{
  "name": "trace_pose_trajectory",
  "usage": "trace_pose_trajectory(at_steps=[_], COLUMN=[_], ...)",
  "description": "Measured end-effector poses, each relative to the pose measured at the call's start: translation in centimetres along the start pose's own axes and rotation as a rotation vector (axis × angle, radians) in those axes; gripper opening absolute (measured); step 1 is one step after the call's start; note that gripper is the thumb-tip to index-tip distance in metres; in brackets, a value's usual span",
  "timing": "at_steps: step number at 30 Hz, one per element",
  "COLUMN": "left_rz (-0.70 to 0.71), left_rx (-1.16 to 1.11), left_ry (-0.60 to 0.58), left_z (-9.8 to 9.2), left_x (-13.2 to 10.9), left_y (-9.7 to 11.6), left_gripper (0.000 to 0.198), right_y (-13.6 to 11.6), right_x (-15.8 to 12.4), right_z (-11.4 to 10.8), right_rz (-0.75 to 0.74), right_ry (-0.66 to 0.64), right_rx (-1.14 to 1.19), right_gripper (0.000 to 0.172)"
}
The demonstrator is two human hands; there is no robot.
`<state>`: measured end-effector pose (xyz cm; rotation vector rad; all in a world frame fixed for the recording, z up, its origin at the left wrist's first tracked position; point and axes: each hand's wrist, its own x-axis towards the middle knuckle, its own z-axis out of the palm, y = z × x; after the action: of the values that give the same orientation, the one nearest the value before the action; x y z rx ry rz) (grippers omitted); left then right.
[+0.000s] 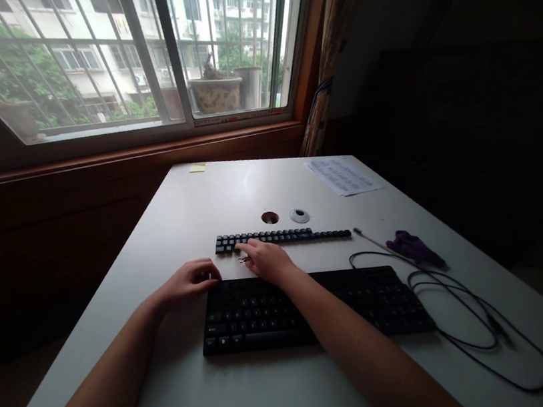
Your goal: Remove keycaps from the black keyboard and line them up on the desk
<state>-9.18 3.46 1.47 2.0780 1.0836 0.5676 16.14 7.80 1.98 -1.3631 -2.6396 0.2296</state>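
Head view: keycaps (306, 233) touched by right hand (266, 258), fingers together (pinch not discernible); keyboard (366, 298) best steadied by curled left hand (189, 282).

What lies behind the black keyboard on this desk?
A row of black keycaps lies on the white desk, with a cable hole and its round cap beyond. The right hand covers part of the row's left end, so the keycaps under it cannot be seen.
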Motion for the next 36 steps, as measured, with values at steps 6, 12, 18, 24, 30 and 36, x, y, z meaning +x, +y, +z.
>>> trace_pose_trajectory(at_steps=[6,12,18,24,30,36], left_rz=[0.006,0.006,0.006,0.006,0.012,0.015], left_rx=[0.011,0.003,0.008,0.022,0.022,0.025], left_ry=[0.005,0.001,0.0,-0.007,-0.009,-0.012], left_z=[0.0,0.02,0.01,0.05,0.02,0.08], left_x=[-0.03,0.0,-0.01,-0.06,-0.04,0.01], left_y=[0.05,0.05,0.12,-0.01,-0.11,-0.17], left_gripper=[0.03,0.031,0.029,0.029,0.025,0.024], right_y=[-0.24,-0.49,-0.41,-0.35,-0.45,-0.44], right_x=[-0.04,-0.07,-0.05,-0.06,-0.05,-0.01], right_z=[-0.1,-0.12,0.09,0.26,0.13,0.13], right_rz=[0.007,0.001,-0.014,-0.019,-0.005,-0.011], right_ry=[-0.028,-0.024,-0.006,0.008,-0.007,-0.007], right_rx=[-0.013,-0.037,-0.044,-0.058,-0.055,-0.069], right_gripper=[0.049,0.047,0.048,0.046,0.047,0.045])
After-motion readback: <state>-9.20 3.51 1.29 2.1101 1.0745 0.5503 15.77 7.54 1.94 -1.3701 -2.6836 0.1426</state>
